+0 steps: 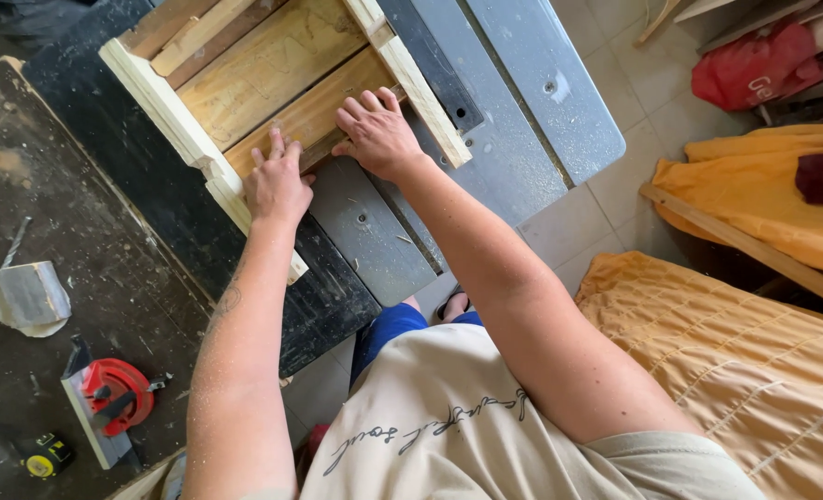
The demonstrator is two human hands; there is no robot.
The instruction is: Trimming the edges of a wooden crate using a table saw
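Both hands lie flat on a wooden board (314, 116), the nearest slat of a rough timber frame. The left hand (277, 183) presses with fingers stretched over the board's near-left corner; the right hand (377, 134) spreads palm-down at its right end, fingertips on the grain. Neither grips anything; they are open and pressing.

The board is tan, sawn softwood with visible grain. It sits inside the frame (166, 106), whose paler square-edged rails run along both sides, with more slats beyond. The frame rests on a grey metal saw table (522, 111), smooth, dusted with sawdust, with a dark slot running along it.

To the left, a dark, scuffed workbench (69, 241) carries a red round clamp-like tool (115, 393), a small yellow-and-black tape measure (45, 456) and a pale block (30, 294). To the right, quilted orange fabric (754, 361) lies in folds over the tiled floor, crossed by a thin wooden strip (754, 248).
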